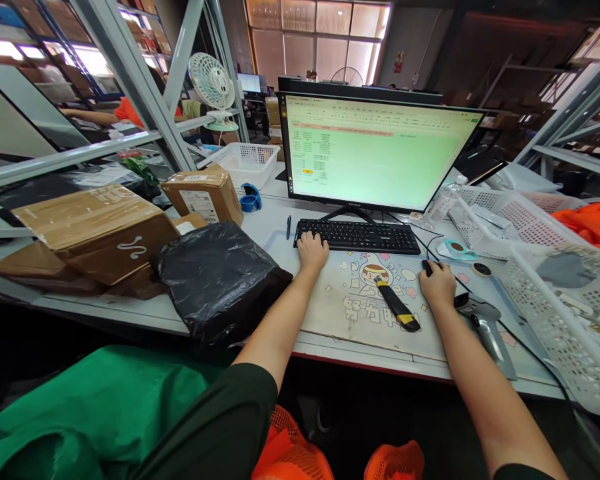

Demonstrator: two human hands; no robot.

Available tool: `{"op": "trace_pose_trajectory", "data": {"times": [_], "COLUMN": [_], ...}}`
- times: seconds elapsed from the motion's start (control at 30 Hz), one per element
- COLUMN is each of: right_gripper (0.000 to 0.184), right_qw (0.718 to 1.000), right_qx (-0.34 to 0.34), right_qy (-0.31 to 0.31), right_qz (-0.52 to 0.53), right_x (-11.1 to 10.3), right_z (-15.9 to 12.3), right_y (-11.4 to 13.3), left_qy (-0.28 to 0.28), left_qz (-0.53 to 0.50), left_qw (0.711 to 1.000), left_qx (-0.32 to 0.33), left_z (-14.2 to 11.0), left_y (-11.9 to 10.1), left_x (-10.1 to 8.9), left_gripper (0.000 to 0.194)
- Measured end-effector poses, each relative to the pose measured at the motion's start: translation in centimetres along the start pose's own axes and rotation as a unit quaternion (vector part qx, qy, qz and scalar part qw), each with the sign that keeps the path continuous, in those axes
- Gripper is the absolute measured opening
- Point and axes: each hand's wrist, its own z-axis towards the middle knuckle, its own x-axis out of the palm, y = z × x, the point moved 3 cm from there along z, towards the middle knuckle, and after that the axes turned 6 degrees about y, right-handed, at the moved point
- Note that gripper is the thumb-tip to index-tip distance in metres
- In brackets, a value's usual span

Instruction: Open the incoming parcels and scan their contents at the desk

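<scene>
My left hand (312,252) rests on the left end of a black keyboard (360,236), its fingers spread over the keys. Under my right hand (438,285) is a black computer mouse (427,267), mostly covered by the curled fingers. Behind the keyboard stands a monitor (375,153) with a spreadsheet on its screen. A black and yellow utility knife (399,307) lies on the printed desk mat (330,307) between my arms. Just right of my right hand, a handheld barcode scanner (485,327) lies with its cable running forward.
To the left are a black plastic-wrapped parcel (220,273) and cardboard boxes (100,230), (205,193). White baskets (560,320) line the right side, near a tape roll (481,269). A blue tape dispenser (251,199), a pen (289,227) and a fan (211,83) sit farther back.
</scene>
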Motion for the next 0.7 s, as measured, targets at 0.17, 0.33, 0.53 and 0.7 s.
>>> {"op": "trace_pose_trajectory", "data": {"times": [0.17,0.33,0.53,0.7], "right_gripper": [0.054,0.054,0.055,0.055], "right_qw": [1.000,1.000,1.000,1.000], "right_qx": [0.000,0.003,0.001,-0.007], "right_qy": [0.003,0.004,-0.008,-0.014], "right_qz": [0.000,0.005,0.006,0.005], "right_x": [-0.11,-0.16,-0.16,-0.21], "right_z": [-0.06,-0.11,-0.13,-0.08], "right_y": [0.08,0.16,0.09,0.12], "left_qy": [0.015,0.032,0.031,0.028], "left_qz": [0.006,0.008,0.000,0.005], "left_qw": [1.000,0.999,0.998,0.998], "left_qx": [0.009,0.044,0.062,0.064], "left_z": [0.08,-0.23,-0.32,-0.37], "left_y": [0.15,0.60,0.79,0.71], "left_x": [0.03,0.27,0.82,0.73], "left_gripper": [0.044,0.050,0.051,0.051]}}
